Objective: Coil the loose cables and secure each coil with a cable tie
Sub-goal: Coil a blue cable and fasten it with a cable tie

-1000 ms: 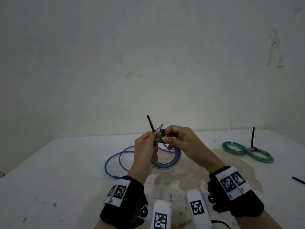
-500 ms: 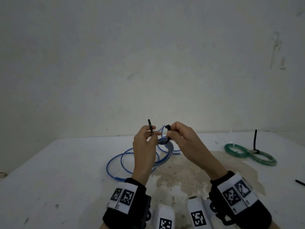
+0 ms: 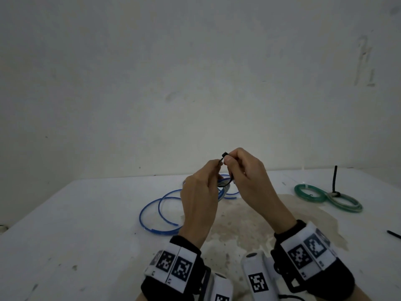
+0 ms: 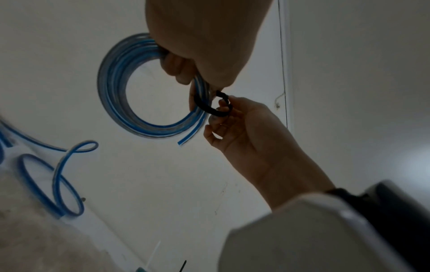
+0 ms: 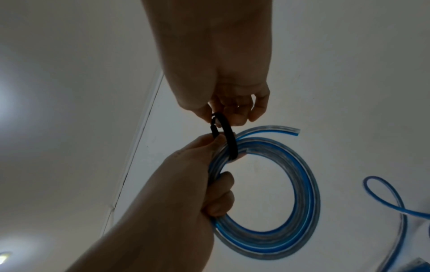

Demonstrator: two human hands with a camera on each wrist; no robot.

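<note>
A coil of blue cable (image 5: 302, 193) hangs above the white table (image 3: 86, 224). My left hand (image 3: 218, 167) grips it, fingers curled round the strands. A black cable tie (image 5: 229, 136) loops round the coil beside those fingers. The left thumb and forefinger also pinch the tie's tail. My right hand (image 3: 230, 159) pinches the tie's head (image 3: 224, 154) just above the coil. In the left wrist view the tie (image 4: 204, 106) bends from the coil (image 4: 116, 82) to the right hand (image 4: 223, 114). In the head view my hands hide most of the coil.
Loose blue cable (image 3: 152, 205) lies in loops on the table left of my hands. At the right lie a green coil (image 3: 308, 192) and a grey-green coil (image 3: 347, 203), joined by a black tie (image 3: 335, 177) standing upright. A spare black tie (image 3: 393, 234) lies at the right edge.
Both hands have risen with the coil. The tie's tail, which stuck up beside the left hand, has been bent over to the head in the right hand.
</note>
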